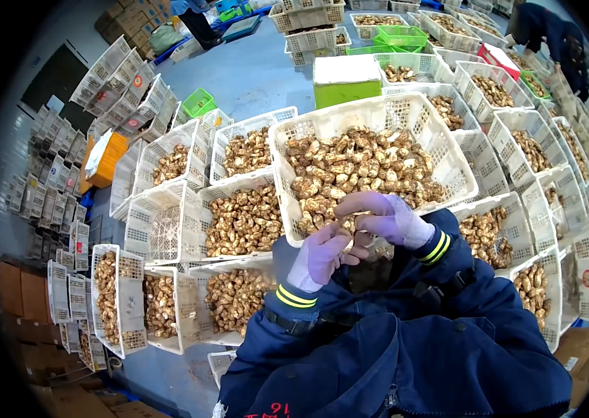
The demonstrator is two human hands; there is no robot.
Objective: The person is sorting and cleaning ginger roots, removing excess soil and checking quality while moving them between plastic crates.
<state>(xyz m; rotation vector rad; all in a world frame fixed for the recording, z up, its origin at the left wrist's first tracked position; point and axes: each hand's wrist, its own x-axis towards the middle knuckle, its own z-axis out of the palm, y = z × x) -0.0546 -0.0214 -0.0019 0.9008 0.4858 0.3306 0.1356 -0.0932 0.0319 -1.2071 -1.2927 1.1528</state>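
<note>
My left hand (pixel 321 257) and my right hand (pixel 394 219), both in lavender gloves, meet over the near rim of a large white plastic crate (pixel 283 151). Between their fingertips is a small brown-and-cream piece (pixel 347 223), partly covered by the fingers. Right-hand fingers curl around its upper side; the left fingers are at its lower side. Inside the crate lies a heap of stubby brown-and-cream produce (pixel 362 162), which looks like mushrooms. My dark blue sleeves with yellow bands reach up from below.
More white crates of this produce (pixel 244 219) stand close on both sides. Beyond the large crate is a green box with a white lid (pixel 346 81). An orange box (pixel 106 159) stands left. Stacked crates (pixel 310 31) rise behind. Another person (pixel 547 36) bends over crates at far right.
</note>
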